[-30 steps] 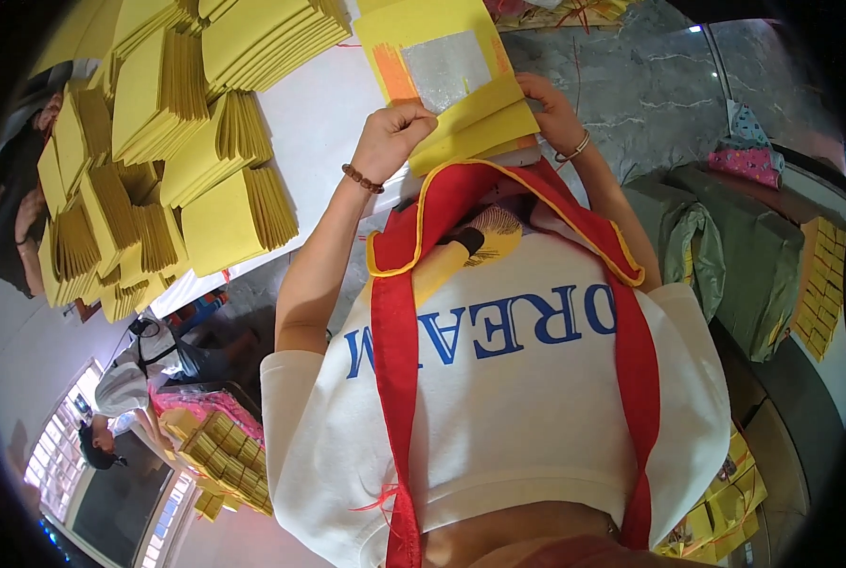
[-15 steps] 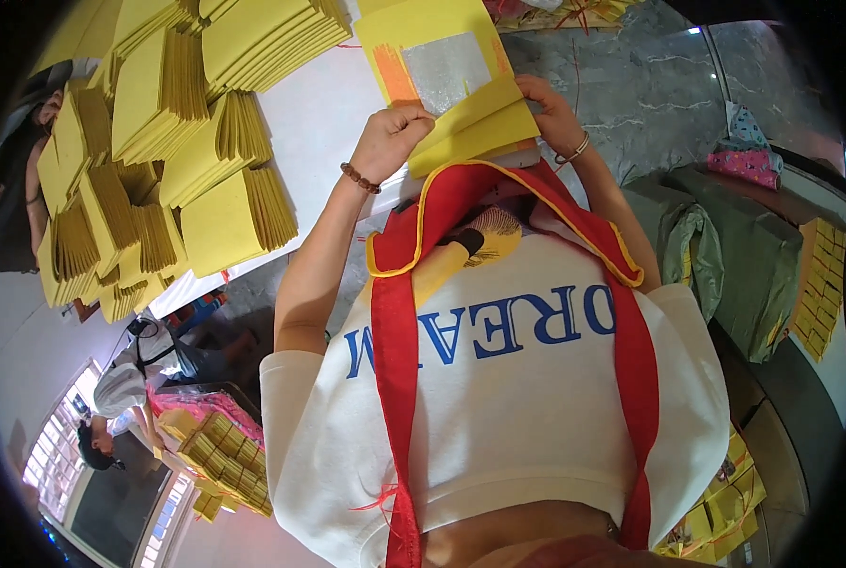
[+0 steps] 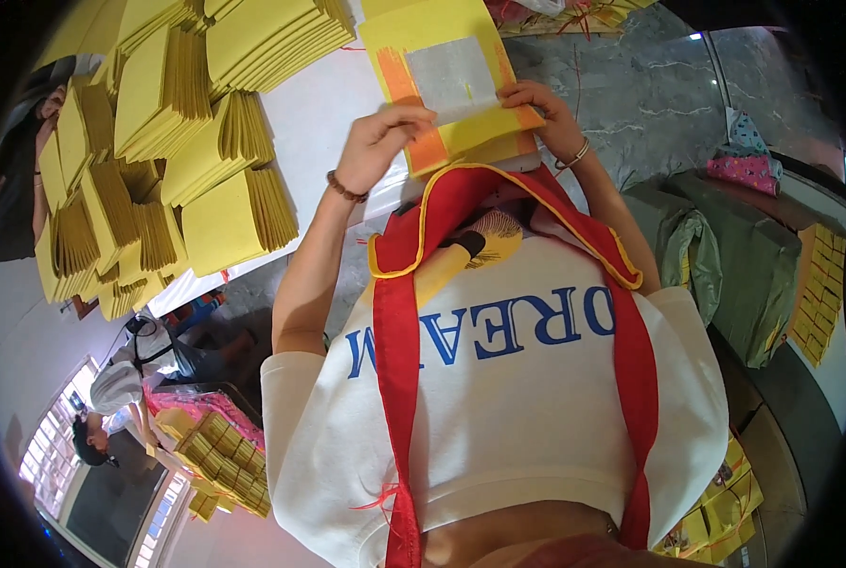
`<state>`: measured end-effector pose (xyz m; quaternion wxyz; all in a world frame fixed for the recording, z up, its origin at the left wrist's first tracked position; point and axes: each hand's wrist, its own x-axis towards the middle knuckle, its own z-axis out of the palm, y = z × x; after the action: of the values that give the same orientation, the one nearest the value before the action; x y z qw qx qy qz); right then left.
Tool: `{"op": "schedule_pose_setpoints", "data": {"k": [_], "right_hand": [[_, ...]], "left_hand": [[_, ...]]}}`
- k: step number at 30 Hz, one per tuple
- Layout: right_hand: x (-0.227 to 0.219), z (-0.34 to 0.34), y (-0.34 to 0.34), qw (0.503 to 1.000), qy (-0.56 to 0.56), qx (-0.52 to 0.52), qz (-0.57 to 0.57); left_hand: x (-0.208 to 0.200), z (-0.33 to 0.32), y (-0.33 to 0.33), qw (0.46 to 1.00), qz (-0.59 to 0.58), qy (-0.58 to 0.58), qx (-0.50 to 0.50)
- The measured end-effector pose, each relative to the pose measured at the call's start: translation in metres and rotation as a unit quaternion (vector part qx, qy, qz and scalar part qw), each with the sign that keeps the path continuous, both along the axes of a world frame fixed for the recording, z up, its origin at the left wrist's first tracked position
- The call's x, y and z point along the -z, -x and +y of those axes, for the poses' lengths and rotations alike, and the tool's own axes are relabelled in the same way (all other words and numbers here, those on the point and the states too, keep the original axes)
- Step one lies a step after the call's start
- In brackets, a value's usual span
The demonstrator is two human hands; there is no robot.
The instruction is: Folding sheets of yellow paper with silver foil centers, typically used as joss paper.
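Observation:
In front of me lies yellow paper (image 3: 382, 36) with a silver square (image 3: 446, 71) and orange bands down both sides. Its near part is folded into a narrow strip (image 3: 480, 133). My left hand (image 3: 382, 147) pinches the left end of this strip, fingers bent over the edge. At the right end, my right hand (image 3: 548, 115) has its thumb and fingers closed on the paper, near the orange band. Some of the fingertips are hidden by the paper.
Fanned stacks of folded yellow paper (image 3: 224, 222) fill the left of the white table (image 3: 314, 114). Green-wrapped boxes (image 3: 740, 256) stand at right on the grey floor (image 3: 622, 85). At lower left a person (image 3: 120, 388) bends over bundled yellow packs (image 3: 219, 454).
The folded strip has come lower and turned, now showing orange at its ends and more of the silver square. My left hand has loosened from a fist and shifted slightly left.

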<state>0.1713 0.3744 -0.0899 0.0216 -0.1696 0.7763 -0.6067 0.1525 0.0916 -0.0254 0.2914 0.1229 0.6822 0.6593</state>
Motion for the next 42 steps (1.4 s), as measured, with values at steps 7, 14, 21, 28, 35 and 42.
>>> {"op": "schedule_pose_setpoints", "data": {"k": [7, 14, 21, 28, 35, 42], "right_hand": [[-0.001, -0.003, -0.002, 0.996, 0.068, 0.027, -0.053], [0.002, -0.001, -0.001, 0.994, 0.080, 0.028, -0.068], [-0.005, -0.004, 0.000, 0.983, 0.117, 0.035, -0.139], [-0.045, -0.008, 0.012, 0.977, -0.134, 0.078, 0.145], [-0.068, -0.004, -0.016, 0.961, -0.219, -0.046, 0.163], [-0.055, -0.022, -0.024, 0.983, -0.161, 0.031, -0.080]], "left_hand": [[0.000, -0.007, 0.001, 0.865, 0.415, 0.272, 0.068], [0.005, -0.006, -0.013, 0.855, 0.438, 0.274, 0.043], [0.018, -0.001, -0.006, 0.843, 0.452, 0.292, -0.016], [0.005, -0.002, 0.003, 0.799, 0.538, 0.268, -0.039], [0.002, -0.007, -0.022, 0.855, 0.478, 0.200, -0.038], [0.007, 0.006, -0.037, 0.910, 0.286, 0.269, -0.133]]}}
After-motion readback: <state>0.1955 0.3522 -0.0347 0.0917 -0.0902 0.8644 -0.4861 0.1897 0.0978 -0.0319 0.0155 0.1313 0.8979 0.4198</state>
